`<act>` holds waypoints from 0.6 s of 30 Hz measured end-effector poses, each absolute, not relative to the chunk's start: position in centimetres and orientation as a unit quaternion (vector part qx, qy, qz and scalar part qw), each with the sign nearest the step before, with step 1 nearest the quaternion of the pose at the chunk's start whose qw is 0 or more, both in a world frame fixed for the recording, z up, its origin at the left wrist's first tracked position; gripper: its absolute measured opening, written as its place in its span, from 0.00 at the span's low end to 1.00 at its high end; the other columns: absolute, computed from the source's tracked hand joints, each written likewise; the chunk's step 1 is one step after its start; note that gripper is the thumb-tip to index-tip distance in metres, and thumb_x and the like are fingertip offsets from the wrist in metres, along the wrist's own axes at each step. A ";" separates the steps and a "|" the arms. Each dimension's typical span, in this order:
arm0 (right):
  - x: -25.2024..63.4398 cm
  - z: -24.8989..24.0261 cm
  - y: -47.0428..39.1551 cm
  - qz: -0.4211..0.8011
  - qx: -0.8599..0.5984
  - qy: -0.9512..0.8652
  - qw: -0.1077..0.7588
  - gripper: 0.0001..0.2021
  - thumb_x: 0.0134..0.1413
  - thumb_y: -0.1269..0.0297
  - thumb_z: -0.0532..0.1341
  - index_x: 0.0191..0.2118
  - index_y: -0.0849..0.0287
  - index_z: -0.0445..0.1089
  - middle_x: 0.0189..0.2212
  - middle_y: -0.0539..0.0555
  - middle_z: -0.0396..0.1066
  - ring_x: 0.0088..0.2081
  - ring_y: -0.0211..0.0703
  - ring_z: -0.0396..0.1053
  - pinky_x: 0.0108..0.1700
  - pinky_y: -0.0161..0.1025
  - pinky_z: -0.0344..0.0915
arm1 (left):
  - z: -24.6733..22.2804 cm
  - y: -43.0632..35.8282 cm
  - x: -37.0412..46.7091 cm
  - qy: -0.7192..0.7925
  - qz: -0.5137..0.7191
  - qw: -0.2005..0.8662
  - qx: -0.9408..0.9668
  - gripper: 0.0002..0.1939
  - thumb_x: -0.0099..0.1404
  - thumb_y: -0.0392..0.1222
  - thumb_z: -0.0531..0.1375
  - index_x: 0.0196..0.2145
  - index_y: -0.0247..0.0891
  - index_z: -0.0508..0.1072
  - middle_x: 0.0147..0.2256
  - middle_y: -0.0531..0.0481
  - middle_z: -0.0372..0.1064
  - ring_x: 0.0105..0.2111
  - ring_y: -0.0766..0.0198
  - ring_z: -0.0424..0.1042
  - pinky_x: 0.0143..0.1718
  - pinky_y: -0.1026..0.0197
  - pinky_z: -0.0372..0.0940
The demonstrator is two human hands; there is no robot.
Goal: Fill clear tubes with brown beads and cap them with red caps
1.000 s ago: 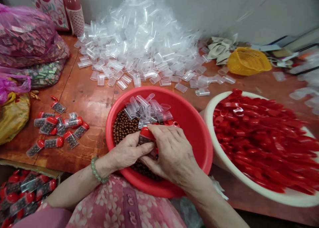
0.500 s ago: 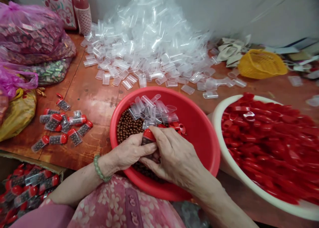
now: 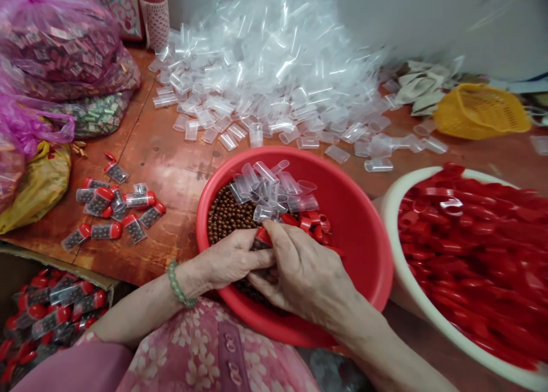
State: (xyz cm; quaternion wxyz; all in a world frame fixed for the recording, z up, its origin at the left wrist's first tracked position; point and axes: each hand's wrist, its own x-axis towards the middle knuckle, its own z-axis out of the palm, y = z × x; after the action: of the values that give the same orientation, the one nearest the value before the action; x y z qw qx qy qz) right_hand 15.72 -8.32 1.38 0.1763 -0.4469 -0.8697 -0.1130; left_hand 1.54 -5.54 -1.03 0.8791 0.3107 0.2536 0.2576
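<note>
Over the red basin (image 3: 363, 226), my left hand (image 3: 235, 258) is closed round a small clear container with a red cap (image 3: 262, 238), which holds dark balls. My right hand (image 3: 303, 266) presses its fingers against the same container from the right, and they partly cover it. Brown balls (image 3: 229, 212) lie in the left of the basin. Clear tubes (image 3: 265, 186) are heaped at its back, with red caps (image 3: 317, 223) beside them.
A large heap of clear tubes (image 3: 274, 67) lies behind the basin. On the right is a white tub (image 3: 391, 221) of red caps. Filled containers (image 3: 107, 231) lie at left, near plastic bags (image 3: 64, 44) and a box of filled ones. A yellow basket (image 3: 479, 112) is at back right.
The view has shifted, so the basin, tub and basket appear farther right. Both hands stay together on the container, with its red cap now more covered by fingers.
</note>
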 end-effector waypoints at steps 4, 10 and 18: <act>15.8 1.2 -8.1 -0.084 -0.436 -0.877 0.185 0.25 0.59 0.54 0.54 0.54 0.72 0.59 0.33 0.65 0.71 0.33 0.52 0.70 0.28 0.41 0.70 | -1.0 -5.5 1.5 0.243 0.271 0.883 0.295 0.25 0.45 0.56 0.72 0.29 0.31 0.73 0.25 0.53 0.65 0.27 0.70 0.62 0.32 0.66 0.60; 15.8 0.8 -7.9 0.027 -0.468 -0.852 0.233 0.30 0.55 0.57 0.62 0.58 0.68 0.55 0.44 0.68 0.70 0.44 0.55 0.71 0.38 0.45 0.73 | -0.8 -5.1 1.8 0.290 0.254 0.908 0.163 0.25 0.59 0.62 0.58 0.28 0.32 0.73 0.20 0.51 0.65 0.22 0.66 0.66 0.29 0.62 0.64; 16.3 0.2 -7.9 0.142 -0.444 -0.845 0.262 0.35 0.55 0.62 0.63 0.64 0.65 0.48 0.50 0.69 0.66 0.51 0.57 0.69 0.48 0.52 0.71 | -0.9 -5.3 3.2 0.377 0.296 0.870 0.115 0.25 0.67 0.56 0.49 0.23 0.34 0.68 0.15 0.52 0.63 0.15 0.69 0.62 0.19 0.66 0.59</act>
State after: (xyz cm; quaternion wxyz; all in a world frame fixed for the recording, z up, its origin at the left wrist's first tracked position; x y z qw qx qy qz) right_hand 16.32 -7.92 0.23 0.2618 -0.4439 -0.8451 0.1420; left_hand 3.18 -5.32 -0.93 0.8701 0.1153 0.3770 0.2958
